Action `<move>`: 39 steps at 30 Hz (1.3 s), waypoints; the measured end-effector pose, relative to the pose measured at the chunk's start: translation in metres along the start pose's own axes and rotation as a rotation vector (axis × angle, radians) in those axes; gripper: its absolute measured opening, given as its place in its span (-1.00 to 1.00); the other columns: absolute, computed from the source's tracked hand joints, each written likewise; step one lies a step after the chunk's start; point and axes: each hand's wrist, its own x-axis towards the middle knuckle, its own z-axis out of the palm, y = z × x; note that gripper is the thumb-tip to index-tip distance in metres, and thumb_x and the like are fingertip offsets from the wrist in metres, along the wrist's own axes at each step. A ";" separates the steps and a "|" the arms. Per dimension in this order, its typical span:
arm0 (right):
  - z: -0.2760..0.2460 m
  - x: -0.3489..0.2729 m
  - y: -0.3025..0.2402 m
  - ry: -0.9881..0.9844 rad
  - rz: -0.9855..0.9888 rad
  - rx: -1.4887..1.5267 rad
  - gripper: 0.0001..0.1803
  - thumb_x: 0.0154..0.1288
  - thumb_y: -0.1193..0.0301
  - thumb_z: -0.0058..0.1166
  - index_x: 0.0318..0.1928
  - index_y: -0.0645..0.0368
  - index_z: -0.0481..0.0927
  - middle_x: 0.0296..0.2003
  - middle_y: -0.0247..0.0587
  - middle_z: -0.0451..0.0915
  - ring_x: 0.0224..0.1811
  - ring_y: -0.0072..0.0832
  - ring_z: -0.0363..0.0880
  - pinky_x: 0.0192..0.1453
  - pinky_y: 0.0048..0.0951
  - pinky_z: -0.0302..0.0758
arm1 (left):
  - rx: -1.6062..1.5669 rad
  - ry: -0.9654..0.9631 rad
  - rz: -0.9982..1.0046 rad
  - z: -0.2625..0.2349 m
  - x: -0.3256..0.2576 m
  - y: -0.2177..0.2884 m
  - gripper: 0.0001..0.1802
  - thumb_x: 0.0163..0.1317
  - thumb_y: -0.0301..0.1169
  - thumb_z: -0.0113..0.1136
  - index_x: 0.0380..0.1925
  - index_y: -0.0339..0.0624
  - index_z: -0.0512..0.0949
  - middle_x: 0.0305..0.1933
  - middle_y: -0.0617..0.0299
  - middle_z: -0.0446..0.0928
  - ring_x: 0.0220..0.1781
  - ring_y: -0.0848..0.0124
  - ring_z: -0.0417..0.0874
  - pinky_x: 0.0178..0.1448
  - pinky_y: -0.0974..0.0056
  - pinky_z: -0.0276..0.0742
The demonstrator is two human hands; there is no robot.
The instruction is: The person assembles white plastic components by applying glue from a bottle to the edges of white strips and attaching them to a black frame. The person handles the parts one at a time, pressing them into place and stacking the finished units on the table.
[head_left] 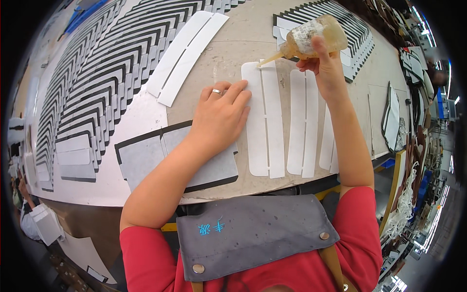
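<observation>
Item: white slotted strip [265, 121], long axis running from the near edge of the surface [228, 53] toward the far edge.
Left hand [221, 114]: fingers pressed together, flat, pinning the strip's left margin.
Right hand [327, 63]: fingers wrapped around a tilted glue bottle [311, 36], nozzle touching the strip's far end; this hand is nearer that end.
Adjacent: 2 more white strips [302, 124] just right, parallel. Grey panel [146, 158] left, near edge. Stacked pieces [97, 73] crowd the far-left corner.
</observation>
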 end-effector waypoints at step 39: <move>0.006 -0.082 -0.013 -0.012 0.235 0.008 -0.47 0.10 0.15 0.19 -0.10 0.30 0.35 -0.39 -0.21 0.49 -0.64 -0.60 0.45 -0.68 -0.65 0.41 | 0.032 -0.007 0.006 0.001 0.000 0.001 -0.75 0.06 -0.44 0.09 -0.19 -0.12 0.43 0.05 0.24 0.43 0.01 0.19 0.40 0.08 0.16 0.25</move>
